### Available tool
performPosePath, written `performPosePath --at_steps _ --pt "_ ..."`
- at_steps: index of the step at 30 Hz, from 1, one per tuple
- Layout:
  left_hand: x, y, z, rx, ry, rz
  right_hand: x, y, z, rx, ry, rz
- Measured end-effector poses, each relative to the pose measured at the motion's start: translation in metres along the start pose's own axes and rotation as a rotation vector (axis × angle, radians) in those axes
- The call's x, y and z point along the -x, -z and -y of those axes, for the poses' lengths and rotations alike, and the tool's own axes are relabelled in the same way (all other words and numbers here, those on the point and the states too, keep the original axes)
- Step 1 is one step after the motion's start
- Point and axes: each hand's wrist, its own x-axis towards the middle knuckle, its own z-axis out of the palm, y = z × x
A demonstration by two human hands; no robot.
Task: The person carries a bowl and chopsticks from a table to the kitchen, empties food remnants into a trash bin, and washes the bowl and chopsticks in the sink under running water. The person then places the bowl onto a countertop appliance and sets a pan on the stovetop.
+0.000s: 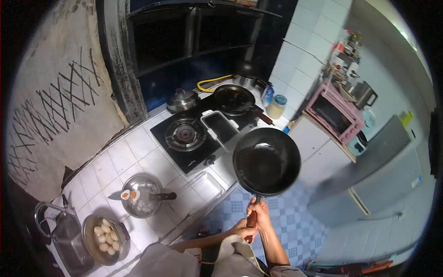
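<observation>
A dark wok [266, 161] is held up in front of me, over the floor beside the counter. Its inside faces me and shines in the middle. My right hand [260, 214] grips the brown handle close to the pan. Lower down, my left hand [241, 229] is closed around the same handle near its end. To the wok's left is the black gas stove [177, 154], with one bare burner [185, 134]. A white-rimmed rectangular tray [220, 127] rests on the stove, and a frying pan [234, 99] sits on the back right burner.
A metal bowl [142, 210] on the tiled counter has a knife [164, 196] and cut egg halves [134, 195] across its top. A pot [121, 249] of whole eggs stands by the sink [69, 244]. A lidded pot [182, 100], jar [277, 107], pink oven [333, 113] and fridge [364, 171] stand farther off.
</observation>
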Motion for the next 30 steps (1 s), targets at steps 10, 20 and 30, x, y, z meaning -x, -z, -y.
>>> performPosePath --at_steps 10,20,30 --pt "-0.061 0.11 -0.034 -0.085 -0.249 -0.495 -0.175 -0.066 -0.014 0.166 -0.346 0.437" --pt "-0.085 0.135 -0.128 0.231 -0.432 -0.964 -0.281 -0.13 -0.021 0.124 -0.604 0.797" --pt "-0.085 0.159 -0.129 0.362 -0.515 -0.859 -0.301 -0.138 -0.032 0.13 -0.606 0.814"
